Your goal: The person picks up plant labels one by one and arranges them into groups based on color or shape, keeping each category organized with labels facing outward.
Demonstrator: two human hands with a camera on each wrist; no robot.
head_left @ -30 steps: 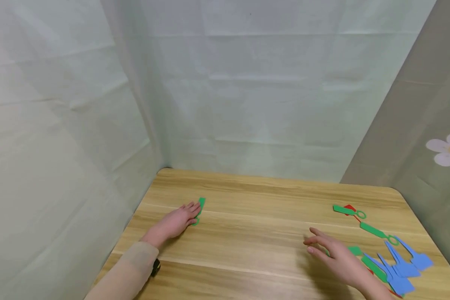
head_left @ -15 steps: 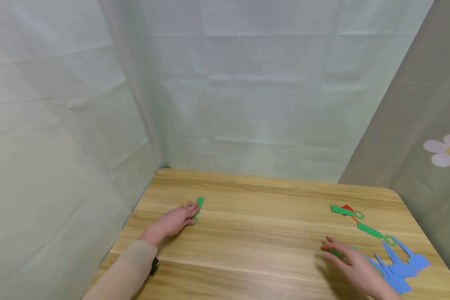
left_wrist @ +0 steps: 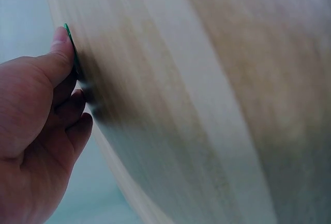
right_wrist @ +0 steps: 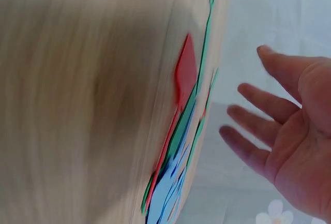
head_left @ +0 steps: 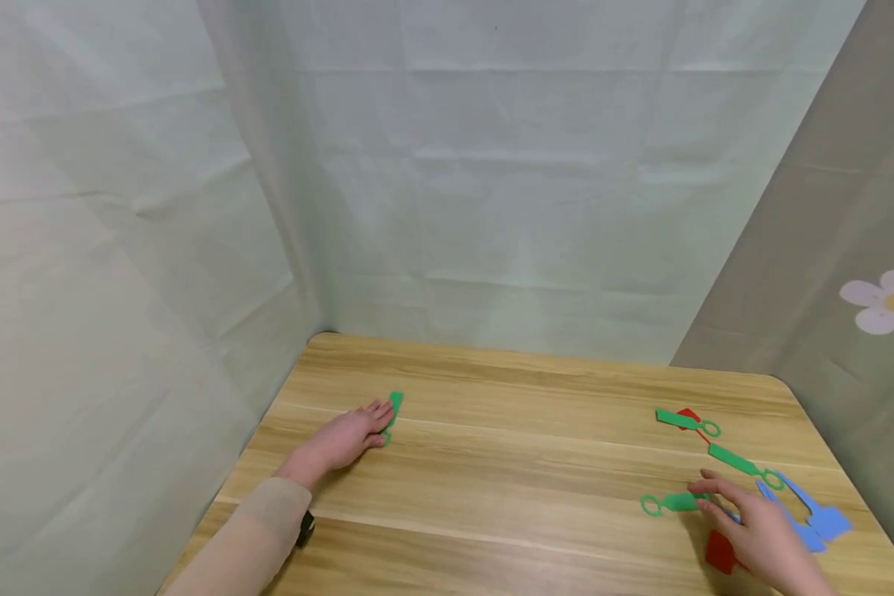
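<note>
My left hand (head_left: 343,440) lies palm down toward the table's left side, its fingers extended over a flat green tag with a ring (head_left: 396,401). In the left wrist view the thumb (left_wrist: 63,48) touches the tag's thin edge. My right hand (head_left: 760,530) hovers over a spread of flat labels at the right, fingers relaxed and holding nothing. Beside its fingertips lies another green ring tag (head_left: 678,502). A red label (head_left: 718,553) with a square head shows below the hand. Blue T-shaped labels (head_left: 829,521) with pointed stems are partly hidden behind it.
Farther back on the right are two more green ring tags, one (head_left: 676,420) crossing a red label (head_left: 689,413) and the other (head_left: 733,459) closer in. Pale cloth (head_left: 492,207) hangs behind the wooden table (head_left: 507,439) and along its sides.
My right hand has moved to the right over the labels, uncovering the green ring tag and the red label's head. My left hand has stayed on its tag.
</note>
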